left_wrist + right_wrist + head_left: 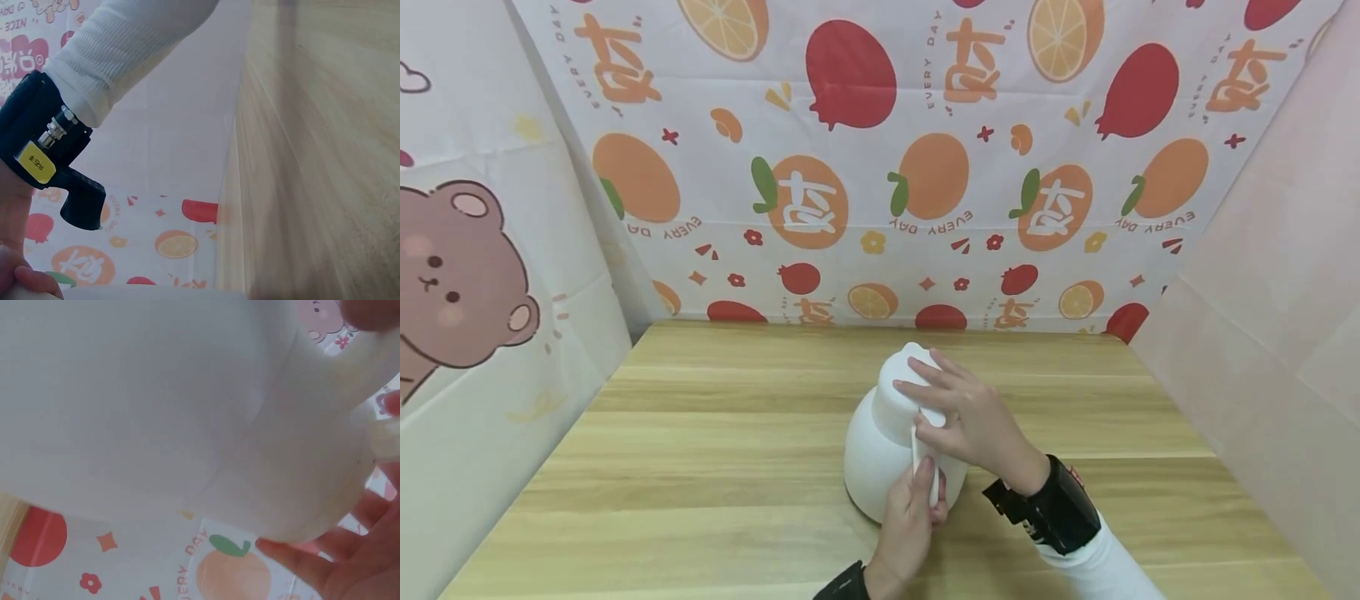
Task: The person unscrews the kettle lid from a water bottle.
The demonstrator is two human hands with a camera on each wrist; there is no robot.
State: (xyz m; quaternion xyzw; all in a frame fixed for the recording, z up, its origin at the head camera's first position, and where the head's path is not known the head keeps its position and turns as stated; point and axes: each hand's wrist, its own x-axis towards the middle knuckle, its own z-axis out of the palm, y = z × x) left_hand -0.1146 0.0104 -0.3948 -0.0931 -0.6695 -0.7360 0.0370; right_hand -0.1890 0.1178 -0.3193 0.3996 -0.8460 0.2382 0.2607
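A white thermal jug (pixel 868 462) stands on the wooden table, its handle (pixel 917 450) toward me. My left hand (pixel 906 521) grips the lower part of that handle, thumb along its side. Over the top, my right hand (pixel 977 421) holds the white lid (pixel 895 387), fingers spread across it and thumb near the handle's upper end. Close up in the right wrist view, the jug (pixel 125 412) fills much of the picture, with fingers of the right hand (pixel 362 562) around the lid's side. Only a white edge of the jug shows in the left wrist view.
The wooden table (pixel 700 467) reaches back to a fruit-printed cloth (pixel 865 183). Pale cloth walls stand on both sides, the left one with a printed bear (pixel 460 275). A black wrist camera band (pixel 1060 508) sits on the right wrist.
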